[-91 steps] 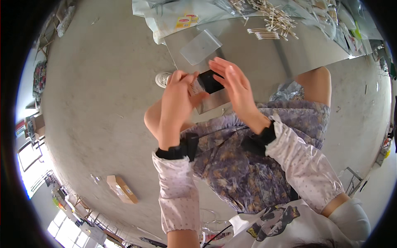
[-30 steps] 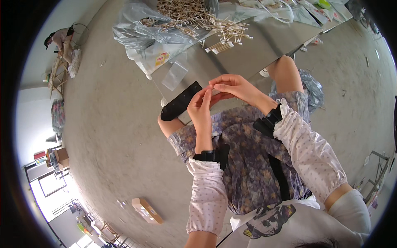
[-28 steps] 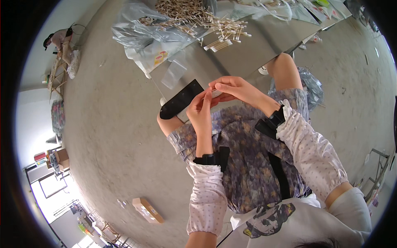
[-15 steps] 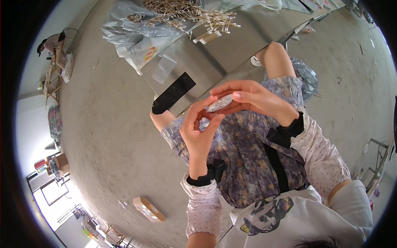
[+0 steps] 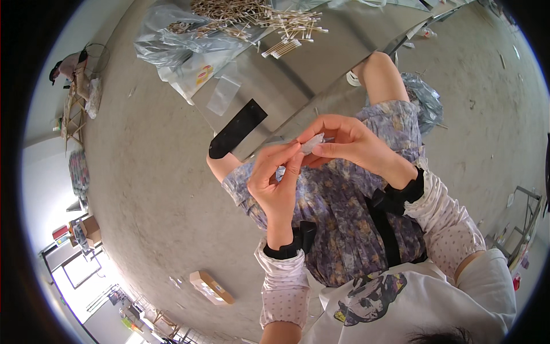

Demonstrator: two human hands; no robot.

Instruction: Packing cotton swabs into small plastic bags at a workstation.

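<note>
The small whitish packet (image 5: 312, 144) is b/w the two hands, approx. over the lap. Its long axis runs from lower L to upper R, so one end points to the L hand (image 5: 274, 175) and the other goes into the R hand (image 5: 358, 143). Both are equally near, as both touch it. L hand: thumb and index tips are brought together at the L end of the packet, w/ the palm hollow. R hand: half curled, thumb pressing the packet against the fingers; what is inside the curl I cannot tell.

Count: packet, 1 pc; black plate (image 5: 238, 129), 1 pc, at the near L corner of the bench (image 5: 338, 51); flat clear bag (image 5: 223, 96), 1 pc, on the bench beyond the plate; cotton swabs (image 5: 246, 17), a big heap, too many to count, plus 1 small row (image 5: 282, 48) near it; cardboard box (image 5: 212, 288), 1 pc, on the floor.
</note>
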